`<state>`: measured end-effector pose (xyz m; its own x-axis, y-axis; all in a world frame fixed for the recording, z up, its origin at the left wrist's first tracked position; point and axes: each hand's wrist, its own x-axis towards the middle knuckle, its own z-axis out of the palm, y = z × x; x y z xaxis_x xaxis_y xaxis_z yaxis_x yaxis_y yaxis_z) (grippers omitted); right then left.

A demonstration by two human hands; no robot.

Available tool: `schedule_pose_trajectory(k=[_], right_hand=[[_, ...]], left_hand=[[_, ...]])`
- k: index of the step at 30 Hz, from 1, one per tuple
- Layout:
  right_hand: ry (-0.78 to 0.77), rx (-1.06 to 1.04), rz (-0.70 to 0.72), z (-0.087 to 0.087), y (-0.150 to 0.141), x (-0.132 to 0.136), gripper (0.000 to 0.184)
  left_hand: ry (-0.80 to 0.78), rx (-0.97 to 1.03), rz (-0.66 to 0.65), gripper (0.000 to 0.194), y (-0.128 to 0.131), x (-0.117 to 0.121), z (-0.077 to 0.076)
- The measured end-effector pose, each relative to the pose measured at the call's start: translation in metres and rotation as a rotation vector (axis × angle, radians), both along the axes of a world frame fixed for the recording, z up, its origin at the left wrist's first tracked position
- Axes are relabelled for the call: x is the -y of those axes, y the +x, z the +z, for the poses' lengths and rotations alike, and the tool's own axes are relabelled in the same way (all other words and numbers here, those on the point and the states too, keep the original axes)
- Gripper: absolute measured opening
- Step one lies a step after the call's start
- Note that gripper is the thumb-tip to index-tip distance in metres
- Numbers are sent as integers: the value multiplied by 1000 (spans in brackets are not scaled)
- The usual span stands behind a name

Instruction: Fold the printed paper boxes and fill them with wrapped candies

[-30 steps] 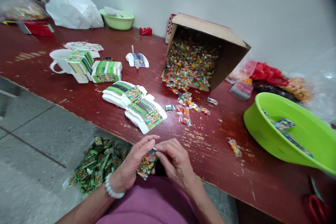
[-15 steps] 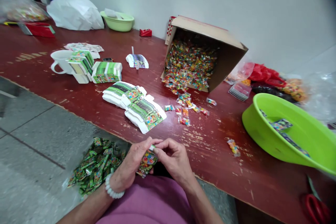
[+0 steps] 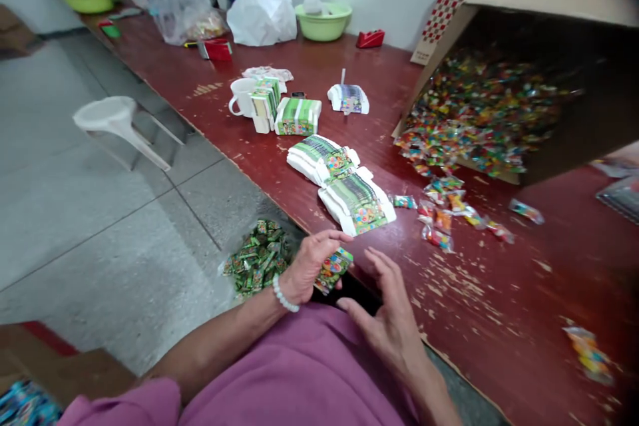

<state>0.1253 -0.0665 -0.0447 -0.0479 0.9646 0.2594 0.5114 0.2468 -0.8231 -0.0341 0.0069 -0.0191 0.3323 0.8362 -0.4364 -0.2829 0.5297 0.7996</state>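
My left hand (image 3: 310, 265) is closed round a small green printed box (image 3: 333, 268) at the near edge of the red table (image 3: 524, 259). My right hand (image 3: 387, 309) hovers just to the right of the box with its fingers spread and nothing in it. Flat green box blanks (image 3: 344, 188) lie in stacks on the table just beyond my hands. Below the table edge, a clear bag holds several finished green boxes (image 3: 254, 258). Loose candy packets (image 3: 446, 210) spill from a tipped cardboard box (image 3: 504, 80) at the right.
More green boxes (image 3: 298, 116) and a white mug (image 3: 242, 94) stand farther back. A green basin (image 3: 323, 21), a white bag (image 3: 262, 13) and a red tape dispenser (image 3: 370, 38) sit by the wall. A white stool (image 3: 117, 125) stands on the grey floor at left.
My right hand has let go of the small box and drawn apart, fingers spread. The left hand keeps the box. The view has swung left, so the green basin at right is out of sight.
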Motion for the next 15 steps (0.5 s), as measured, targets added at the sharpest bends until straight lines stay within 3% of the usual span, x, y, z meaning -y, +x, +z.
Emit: schedule_pose_trajectory(k=[3, 5, 8, 10, 12, 15], right_hand=[[-17, -20, -175, 4, 19, -5, 55], [-24, -32, -266, 8, 36, -8, 47], [-56, -47, -360, 10, 57, -15, 39], [-85, -48, -408, 10, 63, -24, 36], [-94, -20, -405, 7, 64, -40, 33], [-55, 99, -325, 1, 56, -72, 32]], left_hand=[[156, -204, 150, 34, -35, -5, -2], [270, -444, 250, 32, -66, -11, -10], [401, -923, 179, 38, -111, -22, -29], [430, -1112, 146, 46, -131, -28, -40], [460, -1144, 150, 49, -137, -30, -43], [614, -1128, 173, 43, -118, -29, -35]])
